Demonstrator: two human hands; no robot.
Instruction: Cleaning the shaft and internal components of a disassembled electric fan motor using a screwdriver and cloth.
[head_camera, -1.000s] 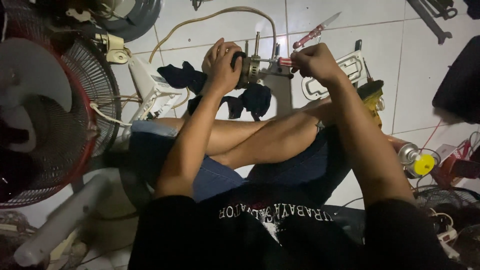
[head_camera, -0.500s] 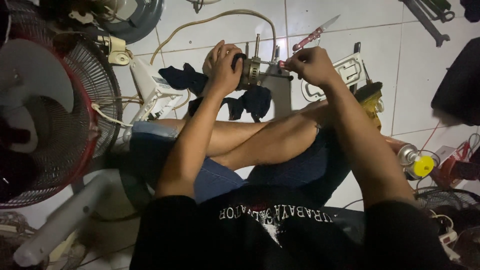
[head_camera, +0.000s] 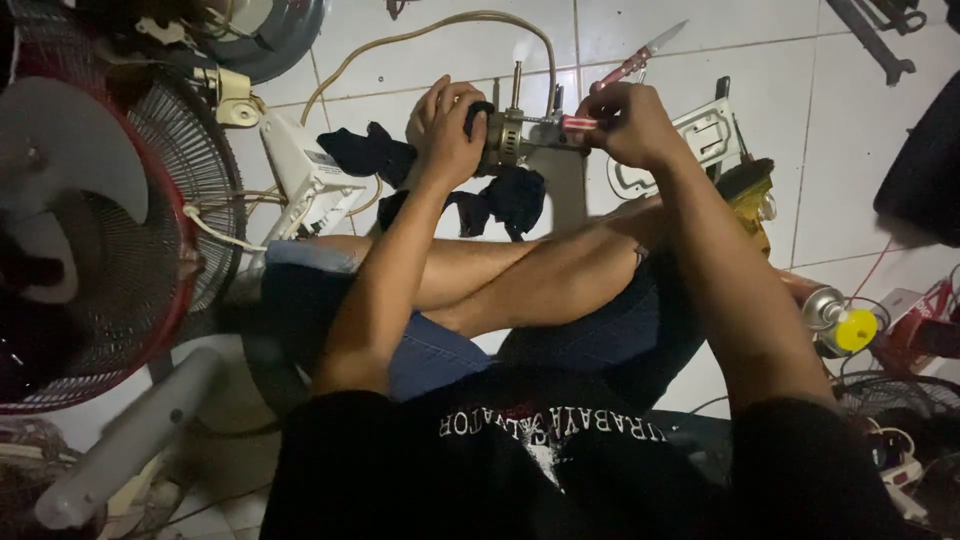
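Left hand (head_camera: 447, 125) clenched around small fan motor (head_camera: 503, 142), right hand (head_camera: 628, 122) gripping red-handled screwdriver (head_camera: 575, 123) — tip at motor

Fan motor (head_camera: 505, 140): dull brass-toned metal. Rag (head_camera: 500, 195): dark, matt cloth. Floor tiles (head_camera: 450, 50): white, smooth, glossy; screwdriver (head_camera: 570, 123) handle: shiny red plastic.

- fan motor (head_camera: 503, 143) sits between left hand (head_camera: 447, 130) and right hand (head_camera: 625, 122), above the crossed legs
- rag (head_camera: 500, 197) hangs right under it
- standing fan (head_camera: 95, 250) off left
- spray can (head_camera: 838, 320) on the floor, far right
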